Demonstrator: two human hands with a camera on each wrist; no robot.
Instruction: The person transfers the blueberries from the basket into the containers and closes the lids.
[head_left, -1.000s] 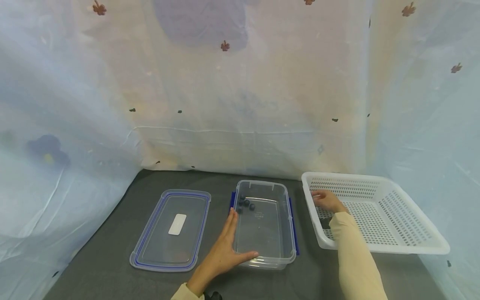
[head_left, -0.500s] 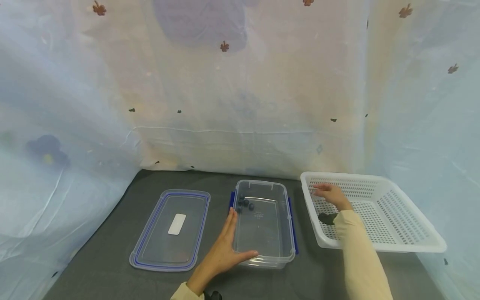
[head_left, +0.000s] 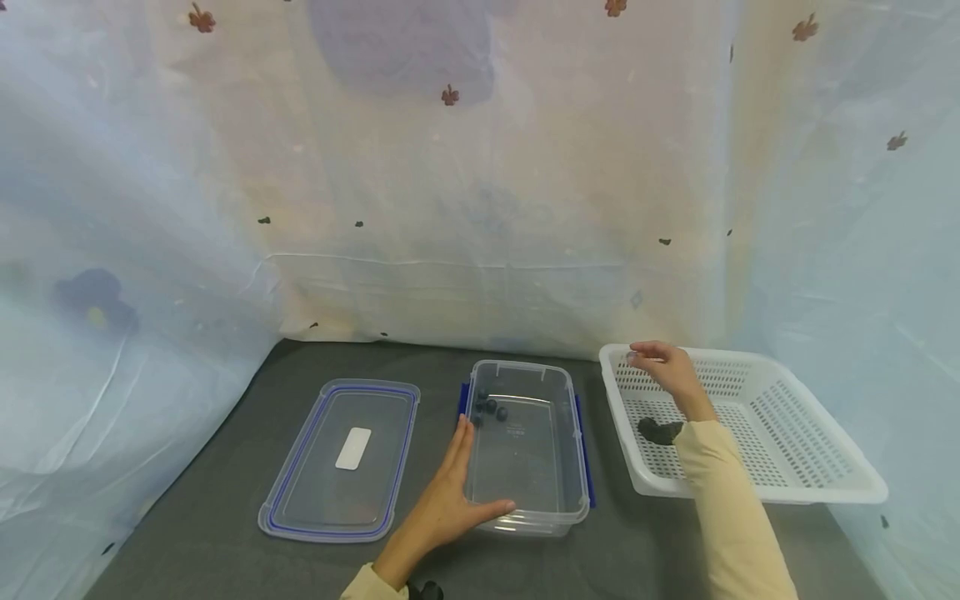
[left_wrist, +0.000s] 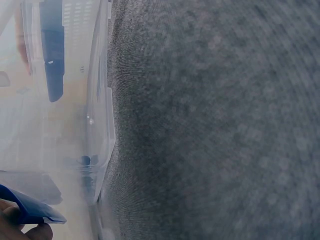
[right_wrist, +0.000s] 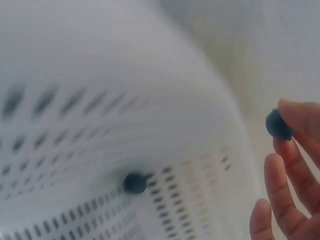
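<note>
My right hand (head_left: 670,372) is raised over the back left of the white basket (head_left: 817,417). Between thumb and finger it pinches a blueberry (right_wrist: 279,125), plain in the right wrist view. A second blueberry (right_wrist: 135,183) lies low inside the basket. At the left side of the clear plastic container (head_left: 528,475), my left hand (head_left: 442,508) rests with fingers straight and thumb spread along the near edge. Several blueberries (head_left: 491,407) sit in the container's left part. Left fingertips (left_wrist: 40,231) show by a blue latch (left_wrist: 37,210) in the left wrist view.
Left of the container, a clear lid (head_left: 330,475) with a blue seal and a white label lies flat on the dark grey cloth (head_left: 225,508). A patterned pale curtain (head_left: 465,208) hangs behind and at both sides. A black device (head_left: 660,431) sits at the right wrist.
My right hand has risen from inside the basket to the height of its back rim, carrying the blueberry. The left hand has stayed in place on the container.
</note>
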